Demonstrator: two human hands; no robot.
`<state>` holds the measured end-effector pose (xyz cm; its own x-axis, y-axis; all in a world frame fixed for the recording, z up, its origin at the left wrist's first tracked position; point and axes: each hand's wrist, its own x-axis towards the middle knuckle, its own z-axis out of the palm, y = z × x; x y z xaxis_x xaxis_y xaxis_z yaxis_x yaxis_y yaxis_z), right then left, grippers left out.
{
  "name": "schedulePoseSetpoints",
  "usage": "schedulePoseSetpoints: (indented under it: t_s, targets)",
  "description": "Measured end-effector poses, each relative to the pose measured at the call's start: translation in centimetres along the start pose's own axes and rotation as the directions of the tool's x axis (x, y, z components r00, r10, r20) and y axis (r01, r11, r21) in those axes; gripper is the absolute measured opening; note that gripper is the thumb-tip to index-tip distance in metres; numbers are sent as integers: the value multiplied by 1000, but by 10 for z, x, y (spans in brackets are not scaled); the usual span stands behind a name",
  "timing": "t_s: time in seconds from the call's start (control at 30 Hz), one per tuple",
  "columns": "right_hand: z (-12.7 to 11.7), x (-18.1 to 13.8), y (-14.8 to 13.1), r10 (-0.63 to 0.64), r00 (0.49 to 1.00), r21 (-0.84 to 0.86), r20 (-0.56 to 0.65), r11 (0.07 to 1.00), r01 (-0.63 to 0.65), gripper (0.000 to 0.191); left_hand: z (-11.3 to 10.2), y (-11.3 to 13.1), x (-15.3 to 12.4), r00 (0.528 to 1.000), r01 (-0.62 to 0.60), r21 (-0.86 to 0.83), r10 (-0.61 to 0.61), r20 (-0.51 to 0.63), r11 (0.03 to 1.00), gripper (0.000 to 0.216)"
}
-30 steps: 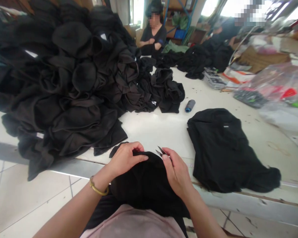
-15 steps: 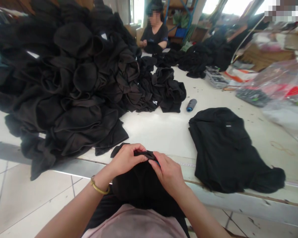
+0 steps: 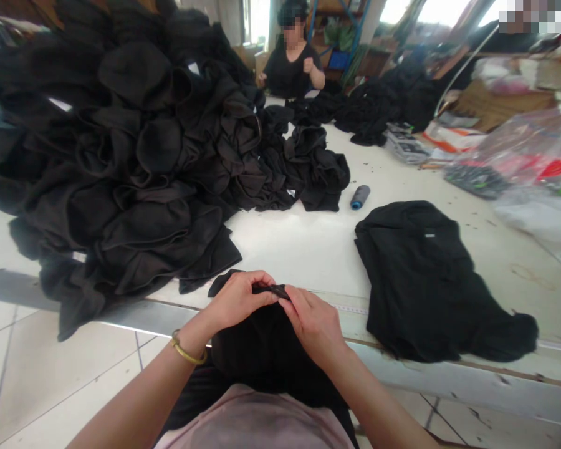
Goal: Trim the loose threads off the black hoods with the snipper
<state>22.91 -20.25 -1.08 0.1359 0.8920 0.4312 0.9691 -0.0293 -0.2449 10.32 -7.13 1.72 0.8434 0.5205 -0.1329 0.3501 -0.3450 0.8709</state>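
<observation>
Black fabric garment point(image 3: 266, 355), crumpled in a heavy bunch, narrow folded edge pinched upward

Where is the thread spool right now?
The thread spool lies on its side on the white table, upper centre of the head view, just right of a crumpled black garment.

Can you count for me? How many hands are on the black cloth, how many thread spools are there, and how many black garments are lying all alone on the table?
Hands on the black cloth: 2 (left hand, right hand)
Spool: 1
Lone garment: 1
Total: 4
</observation>
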Motion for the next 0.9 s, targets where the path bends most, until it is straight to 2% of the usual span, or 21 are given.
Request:
schedulePoseSetpoints:
  t_s: [0.43, 0.6, 0.67, 0.73, 0.83, 0.9]
  targets:
    - [2, -2, 1, 3, 1000, 15, 15, 1000, -3, 25, 1, -1, -1, 999, -24, 8, 24, 21, 1000, 12]
    - [3, -4, 5, 55, 998, 170, -2, 984, -54, 23, 1, -2, -1, 999, -32, 32, 32, 15, 999, 13]
    - [0, -5, 10, 158, 986, 278, -41, 950, -141, 22, 1, -2, -1, 999, -34, 59, 34, 5, 998, 14]
    - [-2, -5, 16, 299, 954, 386, -27, 883, -266, 24, 1, -2, -2, 999, -41, 90, 41, -2, 995, 14]
    - [-3, -7, 25, 406, 901, 515, 153, 745, -423, 37, 4, -1, -1, 996, -92, 129, 92, 3, 987, 14]
    - [1, -7, 30, 429, 864, 570, 265, 653, -499, 30, 6, -2, 1, 979, -169, 227, 189, -70, 959, 11]
